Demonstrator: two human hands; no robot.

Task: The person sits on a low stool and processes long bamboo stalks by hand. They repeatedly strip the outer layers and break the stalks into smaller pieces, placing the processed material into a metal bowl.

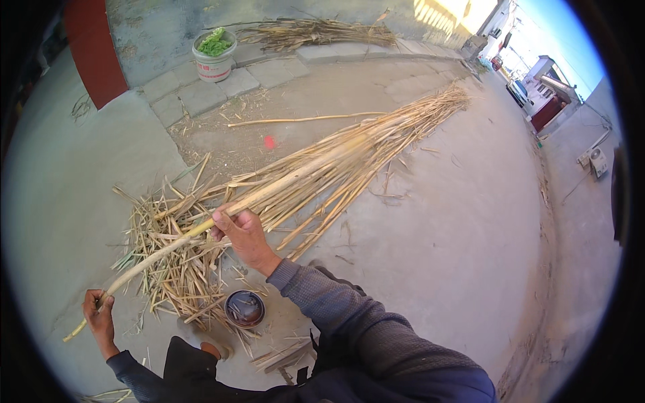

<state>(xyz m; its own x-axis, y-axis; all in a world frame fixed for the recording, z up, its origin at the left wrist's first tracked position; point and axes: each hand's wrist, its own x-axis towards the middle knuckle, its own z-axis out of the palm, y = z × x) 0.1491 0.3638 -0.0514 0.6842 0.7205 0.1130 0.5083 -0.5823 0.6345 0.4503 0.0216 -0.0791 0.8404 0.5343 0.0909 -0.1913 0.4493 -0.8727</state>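
Observation:
A long, pale dry plant stalk (151, 260) runs slantwise across the view, held in both hands. My left hand (101, 321) closes round it near its thin yellowish end at the lower left. Farther up, my right hand (245, 236) pinches the same stalk between thumb and fingers. The stalk's far part stretches over a bundle of long dry stalks (403, 127) on the ground, where it blurs. Below the held stalk lies a heap of short stalk pieces and husks (178, 272). A dark round bowl (244, 309) stands below my right hand; its contents are unclear.
Against the wall stand a white bucket (213, 67) with leafy greens and another stalk bundle (322, 33) on paving slabs. A single stalk (302, 119) lies apart. Flat wooden pieces (282, 356) lie near my feet. A red post (97, 54) rises at upper left.

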